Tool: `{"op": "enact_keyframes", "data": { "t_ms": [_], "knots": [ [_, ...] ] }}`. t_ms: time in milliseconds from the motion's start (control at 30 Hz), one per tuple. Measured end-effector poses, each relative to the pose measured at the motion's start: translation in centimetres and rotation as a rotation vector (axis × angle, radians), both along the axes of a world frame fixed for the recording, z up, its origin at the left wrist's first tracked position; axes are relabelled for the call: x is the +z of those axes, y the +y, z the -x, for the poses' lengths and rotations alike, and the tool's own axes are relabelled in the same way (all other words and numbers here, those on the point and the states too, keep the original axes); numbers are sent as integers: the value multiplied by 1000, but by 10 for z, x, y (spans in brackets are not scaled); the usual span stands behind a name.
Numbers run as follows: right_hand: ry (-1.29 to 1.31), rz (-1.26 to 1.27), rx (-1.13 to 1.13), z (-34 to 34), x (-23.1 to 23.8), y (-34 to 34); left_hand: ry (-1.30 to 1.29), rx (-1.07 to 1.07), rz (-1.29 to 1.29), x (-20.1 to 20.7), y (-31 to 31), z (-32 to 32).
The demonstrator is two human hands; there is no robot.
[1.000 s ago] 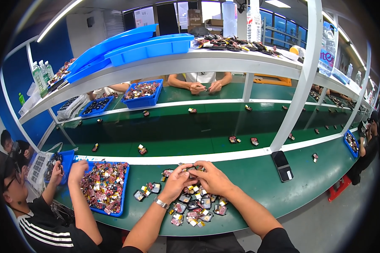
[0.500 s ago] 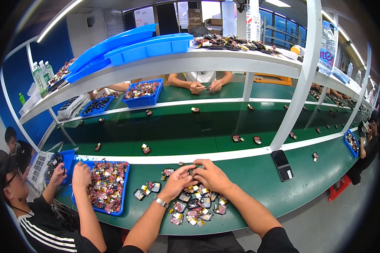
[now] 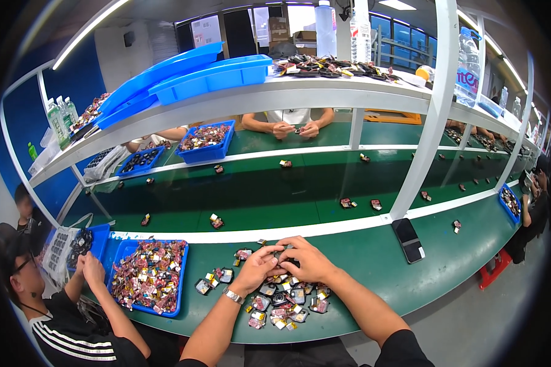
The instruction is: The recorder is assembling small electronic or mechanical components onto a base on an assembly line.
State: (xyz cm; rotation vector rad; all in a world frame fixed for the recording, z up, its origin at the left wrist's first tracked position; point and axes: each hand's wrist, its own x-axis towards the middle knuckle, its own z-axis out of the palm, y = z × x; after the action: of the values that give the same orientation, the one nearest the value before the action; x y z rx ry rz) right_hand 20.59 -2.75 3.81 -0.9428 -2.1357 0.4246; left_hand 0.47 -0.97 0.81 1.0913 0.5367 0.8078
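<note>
My left hand (image 3: 257, 269), with a metal watch on its wrist, and my right hand (image 3: 309, 262) meet above a loose pile of small electronic assemblies (image 3: 279, 298). These have black or clear housings, reddish circuit boards and yellow-and-white parts. Both hands are closed around one small dark electronic part (image 3: 278, 253) between the fingertips. My fingers hide most of it, so its exact kind does not show. A few more assemblies (image 3: 213, 279) lie left of my left wrist.
A blue tray (image 3: 182, 287) full of reddish boards stands left, beside a co-worker's hands (image 3: 92, 269). A phone (image 3: 408, 240) lies right, near a white post (image 3: 431, 122). Beyond the white rail, a green belt (image 3: 275, 208) carries scattered assemblies. A shelf (image 3: 324, 92) spans above.
My fingers have shifted slightly around the part, with both hands still over the pile. The co-worker's hands at left have come together, away from the tray. Belt pieces have moved slightly right.
</note>
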Motion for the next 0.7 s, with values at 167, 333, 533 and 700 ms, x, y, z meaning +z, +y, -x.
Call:
{"op": "enact_keyframes", "data": {
  "t_ms": [167,333,533,700],
  "knots": [
    [53,-37,-118,8,-7,-4,-23,31,50,0,-1,0],
    [86,-50,-127,11,-11,-6,-23,46,65,-3,1,1],
    [181,36,-149,14,-20,-4,-38,59,61,-2,0,-1],
    [278,136,-127,14,-24,-1,-69,56,50,-7,2,2]
  ]
}}
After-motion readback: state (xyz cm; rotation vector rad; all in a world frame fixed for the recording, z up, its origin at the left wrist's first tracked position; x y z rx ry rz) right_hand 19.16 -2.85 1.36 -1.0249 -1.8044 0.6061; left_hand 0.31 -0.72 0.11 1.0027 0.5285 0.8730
